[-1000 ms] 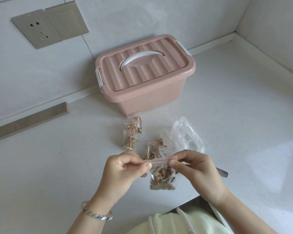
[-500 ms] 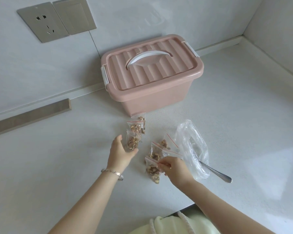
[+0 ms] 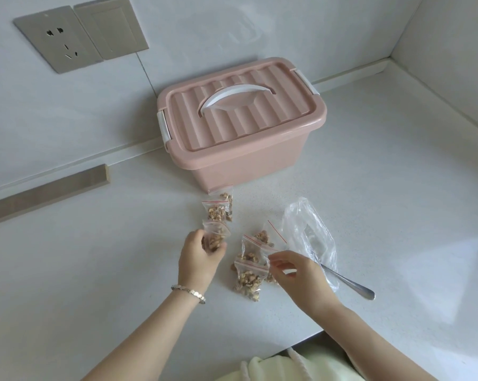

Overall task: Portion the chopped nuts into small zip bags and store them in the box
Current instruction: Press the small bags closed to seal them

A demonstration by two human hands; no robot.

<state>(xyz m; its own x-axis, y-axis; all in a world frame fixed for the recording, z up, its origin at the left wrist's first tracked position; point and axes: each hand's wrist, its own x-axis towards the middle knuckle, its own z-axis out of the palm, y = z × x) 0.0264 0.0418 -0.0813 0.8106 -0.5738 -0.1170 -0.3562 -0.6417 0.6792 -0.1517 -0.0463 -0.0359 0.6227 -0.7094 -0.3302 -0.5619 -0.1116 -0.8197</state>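
I find the left hand (image 3: 202, 253) curled round one small clear zip bag (image 3: 220, 229) of chopped nuts (image 3: 215, 242). Right hand (image 3: 298, 273): fingers bent at another bag's red-striped top; grip I cannot confirm. I count three bags in the left cluster and at least four in the right, all on the speckled white countertop (image 3: 122, 270). Just beside them are one crumpled clear sack (image 3: 309, 235) and one steel spoon (image 3: 353, 284). Behind stands one pink plastic box (image 3: 246, 166), ribbed lid closed, with a white handle (image 3: 236, 92).

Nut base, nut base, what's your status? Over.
Left hand grips one nut bag. Right hand at bag pile, grip unclear. Box lid on, blocking storage.
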